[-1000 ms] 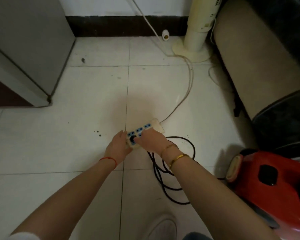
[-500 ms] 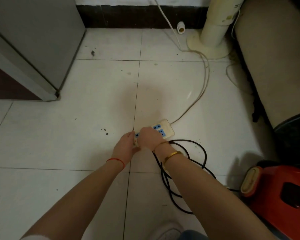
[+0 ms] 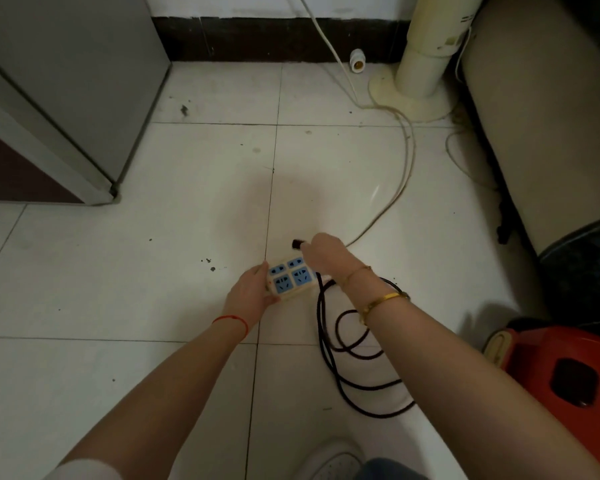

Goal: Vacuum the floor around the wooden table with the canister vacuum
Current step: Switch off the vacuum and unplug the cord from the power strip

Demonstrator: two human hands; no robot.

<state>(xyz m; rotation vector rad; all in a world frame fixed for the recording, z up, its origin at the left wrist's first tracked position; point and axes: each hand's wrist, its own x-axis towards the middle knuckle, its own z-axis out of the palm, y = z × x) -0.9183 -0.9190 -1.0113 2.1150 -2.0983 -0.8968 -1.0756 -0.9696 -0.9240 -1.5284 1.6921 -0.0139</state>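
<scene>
Open glossy tile spreads left of the left hand [image 3: 253,292], which clasps the cream power strip [image 3: 290,278]. Just beyond, the right hand [image 3: 326,256] pinches the black plug [image 3: 297,243]. Rightward lie looped cord [image 3: 357,348] and red canister vacuum [image 3: 565,379].

Dim indoor light falls on the pale floor tiles [image 3: 187,271], brightest near the power strip [image 3: 290,278], where a soft reddish shadow spreads just beyond it. Farther from the strip, edges bow outward with wide-angle distortion and detail softens
</scene>
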